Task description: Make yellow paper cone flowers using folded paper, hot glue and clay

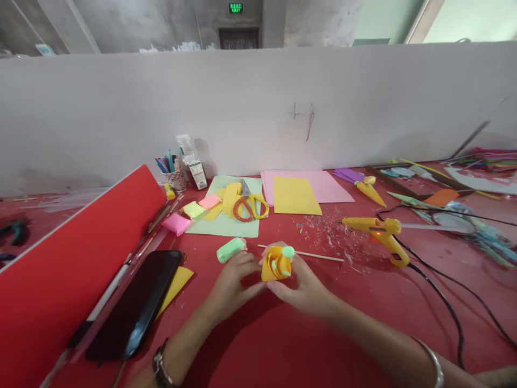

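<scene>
Between my two hands is a small yellow-orange paper flower [271,264] with rolled layers and pale green clay blobs on it. My left hand [236,283] holds its left side with thumb and fingers. On the right side, my right hand [305,285] grips it, the thumb at the lower edge. Some fingertips are hidden behind the paper. A packet of pale green clay [231,249] lies just beyond my left hand. Behind the flower, a thin wooden stick [319,255] rests on the red table [258,345].
Scissors [246,203] lie on green paper with yellow scraps; yellow paper [297,195] overlaps pink sheets. To the right sits a yellow glue gun [382,234] with a black cord. A phone [135,304] and a slanted red board [84,269] are at left. A white partition [250,108] stands behind.
</scene>
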Demonstrator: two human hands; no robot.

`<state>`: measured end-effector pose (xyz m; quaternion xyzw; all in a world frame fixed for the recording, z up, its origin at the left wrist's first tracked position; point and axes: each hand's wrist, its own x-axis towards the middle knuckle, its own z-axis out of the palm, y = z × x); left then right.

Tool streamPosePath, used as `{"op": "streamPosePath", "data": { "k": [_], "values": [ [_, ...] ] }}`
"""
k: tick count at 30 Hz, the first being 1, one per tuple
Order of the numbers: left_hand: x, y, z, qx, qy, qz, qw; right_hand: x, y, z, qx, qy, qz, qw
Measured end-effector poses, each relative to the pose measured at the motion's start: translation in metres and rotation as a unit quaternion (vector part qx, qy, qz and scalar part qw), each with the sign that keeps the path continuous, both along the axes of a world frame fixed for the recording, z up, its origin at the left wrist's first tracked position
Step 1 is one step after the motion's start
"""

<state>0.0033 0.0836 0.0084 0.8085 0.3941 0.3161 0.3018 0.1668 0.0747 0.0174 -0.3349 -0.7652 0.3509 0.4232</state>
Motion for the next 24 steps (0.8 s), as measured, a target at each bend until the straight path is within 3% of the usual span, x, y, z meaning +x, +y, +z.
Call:
{"op": "streamPosePath", "data": {
  "k": [3,9,12,17,20,24],
  "values": [
    [0.002,-0.003,0.001,-0.061,-0.019,-0.029,0.998,-0.002,0.001,-0.001,-0.04,0.008,-0.001,0.999],
    [0.005,-0.006,0.005,-0.153,-0.064,-0.024,0.986,-0.005,0.003,-0.001,-0.209,0.064,0.019,0.976],
    [0.005,-0.005,0.006,-0.173,-0.057,-0.046,0.982,-0.004,0.005,-0.002,-0.266,0.102,0.024,0.958],
    [0.005,-0.006,0.005,-0.165,-0.012,-0.072,0.984,-0.002,0.009,0.0,-0.302,0.163,0.013,0.939],
    [0.002,-0.005,0.005,-0.111,0.023,-0.018,0.993,-0.001,0.012,0.0,-0.319,0.143,-0.001,0.937],
    [-0.01,0.001,0.002,0.004,0.059,0.133,0.989,0.005,0.017,-0.004,-0.3,-0.024,-0.106,0.948]
  ]
}}
